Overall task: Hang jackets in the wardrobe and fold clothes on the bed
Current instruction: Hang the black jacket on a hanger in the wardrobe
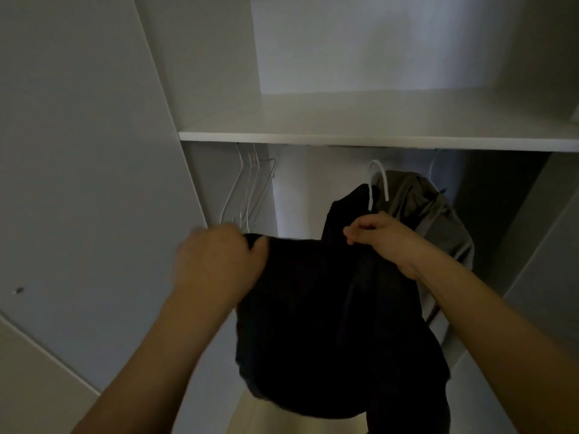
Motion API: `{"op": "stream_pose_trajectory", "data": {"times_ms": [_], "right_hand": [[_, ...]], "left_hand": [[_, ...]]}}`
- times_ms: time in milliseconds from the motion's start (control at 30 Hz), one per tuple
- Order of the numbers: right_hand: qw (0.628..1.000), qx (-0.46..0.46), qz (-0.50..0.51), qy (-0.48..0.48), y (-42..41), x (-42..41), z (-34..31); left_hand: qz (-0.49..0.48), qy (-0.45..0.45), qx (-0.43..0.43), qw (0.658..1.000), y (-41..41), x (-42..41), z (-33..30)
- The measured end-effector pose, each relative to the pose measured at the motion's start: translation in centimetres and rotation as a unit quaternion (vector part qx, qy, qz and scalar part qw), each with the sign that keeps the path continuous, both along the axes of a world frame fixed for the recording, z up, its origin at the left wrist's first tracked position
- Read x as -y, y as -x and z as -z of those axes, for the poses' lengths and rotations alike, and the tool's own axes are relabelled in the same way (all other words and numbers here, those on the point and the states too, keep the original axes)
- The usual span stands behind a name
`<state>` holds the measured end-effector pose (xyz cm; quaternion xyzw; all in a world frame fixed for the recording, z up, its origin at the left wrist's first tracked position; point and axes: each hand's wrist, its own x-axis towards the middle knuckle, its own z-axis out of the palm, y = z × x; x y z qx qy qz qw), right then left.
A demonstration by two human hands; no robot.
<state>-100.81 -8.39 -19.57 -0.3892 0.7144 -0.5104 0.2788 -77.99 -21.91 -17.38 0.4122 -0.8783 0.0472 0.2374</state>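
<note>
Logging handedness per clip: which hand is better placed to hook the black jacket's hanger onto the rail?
Probably right: the right hand holds the black jacket just beneath the white hanger hook; the left hand grips its far shoulder.

I saw a small round metal fitting low on the pale panel at the far left, near that panel's bottom edge. Below it, in the bottom-left corner, lay a lighter beige surface, set off by a diagonal seam. A pale strip of floor showed along the bottom edge.
</note>
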Motion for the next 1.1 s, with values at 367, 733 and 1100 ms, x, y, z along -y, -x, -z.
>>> {"op": "stream_pose_trajectory", "data": {"times_ms": [367, 733, 1100], "right_hand": [[0.999, 0.024, 0.031, -0.007, 0.8, -0.8, -0.3], [0.974, 0.158, 0.161, 0.004, 4.3, -3.2, 1.6], [0.998, 0.044, 0.048, 0.001, 0.1, 0.1, -1.1]], "left_hand": [[0.283, -0.098, 0.062, 0.952, 7.3, -2.0, 4.9], [0.106, -0.039, 0.181, 0.977, -0.6, 3.4, 2.1], [0.236, -0.075, 0.086, 0.965, 8.0, -1.8, 5.8]]}}
